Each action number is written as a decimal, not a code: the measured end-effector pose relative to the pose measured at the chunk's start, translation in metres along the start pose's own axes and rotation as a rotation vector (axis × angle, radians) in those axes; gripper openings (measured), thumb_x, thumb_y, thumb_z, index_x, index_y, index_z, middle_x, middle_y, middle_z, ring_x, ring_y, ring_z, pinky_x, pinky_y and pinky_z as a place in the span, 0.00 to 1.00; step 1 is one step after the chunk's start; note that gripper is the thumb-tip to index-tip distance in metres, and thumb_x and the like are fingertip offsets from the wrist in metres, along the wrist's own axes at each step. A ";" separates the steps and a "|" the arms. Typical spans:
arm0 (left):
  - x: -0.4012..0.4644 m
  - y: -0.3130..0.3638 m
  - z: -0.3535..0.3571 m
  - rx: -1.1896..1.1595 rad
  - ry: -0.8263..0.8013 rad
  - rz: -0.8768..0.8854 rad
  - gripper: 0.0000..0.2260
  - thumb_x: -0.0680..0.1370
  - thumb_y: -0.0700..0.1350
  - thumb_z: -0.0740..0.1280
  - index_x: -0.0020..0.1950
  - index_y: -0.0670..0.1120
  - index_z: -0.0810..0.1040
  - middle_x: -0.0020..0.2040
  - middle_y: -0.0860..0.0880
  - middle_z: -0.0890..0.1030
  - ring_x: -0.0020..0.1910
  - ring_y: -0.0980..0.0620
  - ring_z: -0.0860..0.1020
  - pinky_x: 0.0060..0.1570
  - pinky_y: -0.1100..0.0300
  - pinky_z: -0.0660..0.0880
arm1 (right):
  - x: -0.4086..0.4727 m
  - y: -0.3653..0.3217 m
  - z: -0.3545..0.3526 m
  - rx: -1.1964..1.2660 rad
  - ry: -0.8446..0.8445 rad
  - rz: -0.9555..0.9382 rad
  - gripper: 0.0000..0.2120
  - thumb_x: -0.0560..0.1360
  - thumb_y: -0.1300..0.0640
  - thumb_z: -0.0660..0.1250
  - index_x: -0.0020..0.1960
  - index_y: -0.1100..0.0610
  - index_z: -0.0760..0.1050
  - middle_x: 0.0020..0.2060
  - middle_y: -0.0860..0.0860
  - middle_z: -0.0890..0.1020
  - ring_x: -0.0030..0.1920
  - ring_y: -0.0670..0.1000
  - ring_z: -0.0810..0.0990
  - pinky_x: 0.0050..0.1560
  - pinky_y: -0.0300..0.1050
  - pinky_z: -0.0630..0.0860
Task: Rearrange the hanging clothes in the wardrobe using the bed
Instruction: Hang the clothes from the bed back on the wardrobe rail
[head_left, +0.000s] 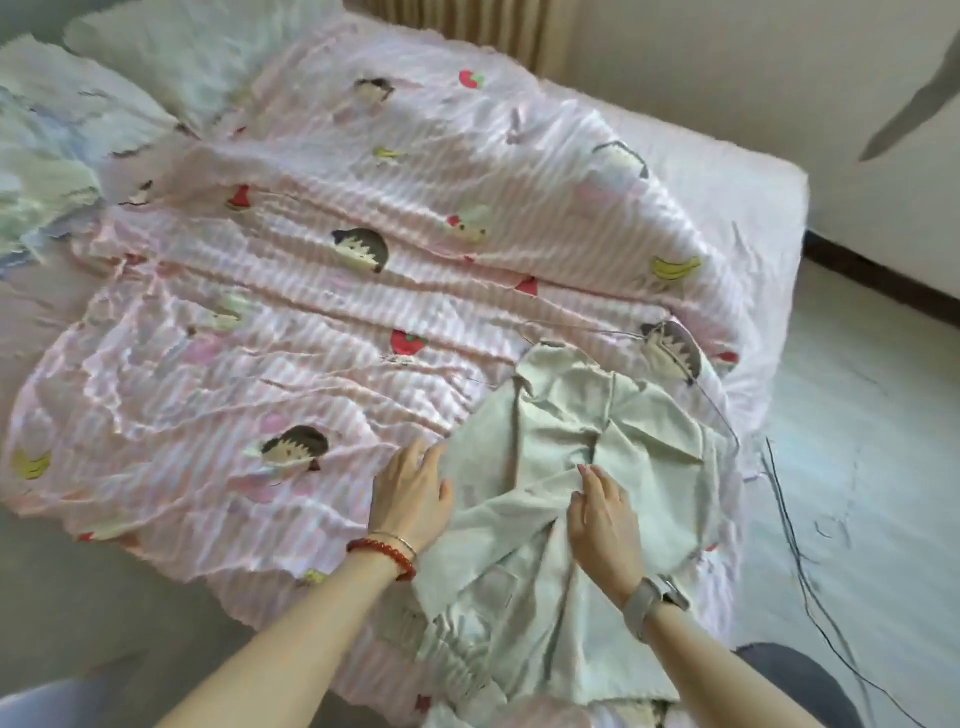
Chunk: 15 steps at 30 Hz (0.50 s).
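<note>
I see pale shirt (545, 467) crumpled on bed (311, 286) | left grip (413, 491) flat at its edge, wide | right grip (602, 514) flat on it, wide

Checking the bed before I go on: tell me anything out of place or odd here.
The pale shirt lies crumpled near the bed's corner, under both hands. A dark cable trails loose over the floor beside the bed.

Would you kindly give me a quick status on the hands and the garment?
Left hand flat at pale green shirt's left edge. Right hand open, pressing its middle. Shirt crumpled on pink striped quilt, wire hanger still in it.
</note>
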<state>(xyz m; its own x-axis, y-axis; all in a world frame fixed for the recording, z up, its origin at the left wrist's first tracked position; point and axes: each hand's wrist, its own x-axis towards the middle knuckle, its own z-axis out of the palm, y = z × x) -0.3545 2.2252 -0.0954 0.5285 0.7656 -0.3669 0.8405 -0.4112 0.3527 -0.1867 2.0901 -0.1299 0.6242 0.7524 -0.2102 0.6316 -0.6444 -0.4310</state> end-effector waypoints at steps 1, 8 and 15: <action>0.015 0.014 0.010 -0.005 -0.044 0.020 0.21 0.79 0.46 0.56 0.72 0.46 0.61 0.73 0.46 0.59 0.70 0.47 0.60 0.66 0.56 0.59 | 0.012 0.022 -0.005 0.003 0.019 0.047 0.30 0.72 0.48 0.45 0.64 0.65 0.70 0.62 0.62 0.73 0.61 0.64 0.72 0.61 0.55 0.68; 0.128 0.083 0.071 0.103 -0.222 0.188 0.23 0.79 0.51 0.55 0.74 0.51 0.56 0.75 0.48 0.54 0.73 0.48 0.54 0.69 0.52 0.56 | 0.127 0.128 -0.030 -0.041 0.069 0.217 0.20 0.75 0.60 0.54 0.66 0.65 0.66 0.63 0.62 0.72 0.62 0.62 0.69 0.61 0.53 0.64; 0.174 0.104 0.152 0.359 -0.423 0.200 0.34 0.71 0.71 0.54 0.72 0.66 0.42 0.75 0.50 0.34 0.73 0.44 0.34 0.66 0.34 0.41 | 0.218 0.198 -0.017 -0.040 0.040 0.389 0.27 0.79 0.54 0.53 0.75 0.59 0.49 0.73 0.58 0.57 0.73 0.57 0.55 0.70 0.61 0.52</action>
<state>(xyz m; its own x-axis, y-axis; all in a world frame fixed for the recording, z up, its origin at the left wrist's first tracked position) -0.1571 2.2401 -0.2539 0.6205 0.4221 -0.6609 0.6683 -0.7256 0.1641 0.0818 2.1239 -0.2463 0.8376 0.4454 -0.3162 0.3611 -0.8859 -0.2913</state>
